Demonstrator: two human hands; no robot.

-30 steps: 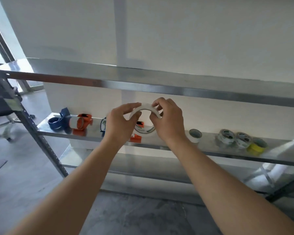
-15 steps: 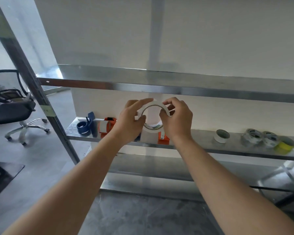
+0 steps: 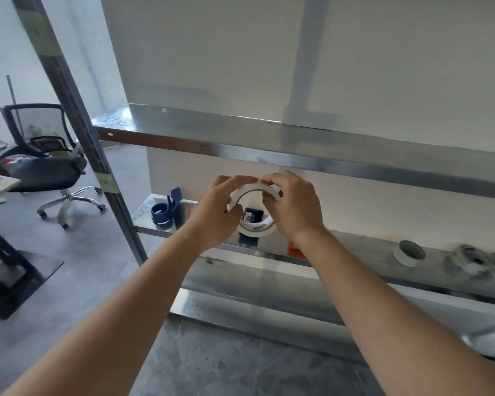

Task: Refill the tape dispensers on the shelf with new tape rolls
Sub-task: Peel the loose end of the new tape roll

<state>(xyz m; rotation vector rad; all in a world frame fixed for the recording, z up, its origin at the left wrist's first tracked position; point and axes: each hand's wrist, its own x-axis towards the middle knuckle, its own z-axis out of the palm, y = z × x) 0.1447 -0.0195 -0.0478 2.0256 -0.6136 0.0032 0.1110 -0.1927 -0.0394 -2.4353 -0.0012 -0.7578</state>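
White tape roll (image 3: 256, 230) is held in the air in front of the middle shelf (image 3: 352, 250), upright, with its hole facing the camera. Left hand (image 3: 215, 217) grips the left rim with fingers curled round it. Right hand (image 3: 295, 208) pinches the upper right rim, fingers curled close together.

Through the hole, a dark blue dispenser (image 3: 253, 216) stands on the shelf. Further left on the same shelf is a blue dispenser (image 3: 166, 210) holding a blue roll. An orange object (image 3: 293, 247) shows just under the right wrist.

To the right, well apart, is a spare white roll (image 3: 409, 252), then wrapped rolls (image 3: 469, 260), blurred.

Shelving is shiny sheet metal, with the upper shelf (image 3: 269, 138) above the hands. White wall (image 3: 212, 52) behind, grey marbled floor (image 3: 226, 367) below. Upright post (image 3: 77, 115) at left, and beyond it a black office chair (image 3: 49, 167).
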